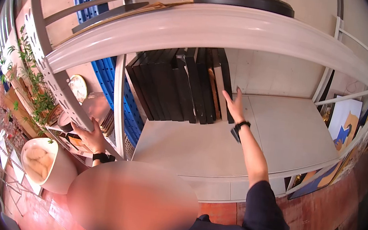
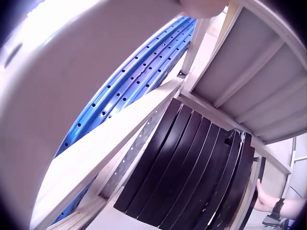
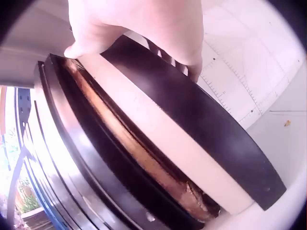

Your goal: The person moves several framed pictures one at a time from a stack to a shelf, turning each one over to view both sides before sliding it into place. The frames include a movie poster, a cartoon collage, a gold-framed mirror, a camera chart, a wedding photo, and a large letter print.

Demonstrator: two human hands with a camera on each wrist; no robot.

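Observation:
A row of dark flat panels (image 1: 164, 85) stands on edge on the white shelf (image 1: 180, 146), leaning a little to the left. At the row's right end are a white-edged panel (image 3: 144, 120) and, outermost, a black panel (image 3: 201, 120). My right hand (image 1: 235, 108) is at these two: the thumb lies over their front edges and the fingers extend along the black panel's right side. A gold-brown edge (image 3: 124, 139) shows beside the white one. With my left hand (image 1: 92, 138) I grip the perforated grey post (image 1: 70, 97) of the rack.
A thick white beam (image 1: 203, 28) crosses above the panels, with a round black object (image 1: 244, 1) on top. Blue perforated uprights (image 2: 139, 72) stand behind the left side. At left are leafy plants (image 1: 38, 80) and a white chair (image 1: 57, 168); framed pictures (image 1: 345, 117) stand at right.

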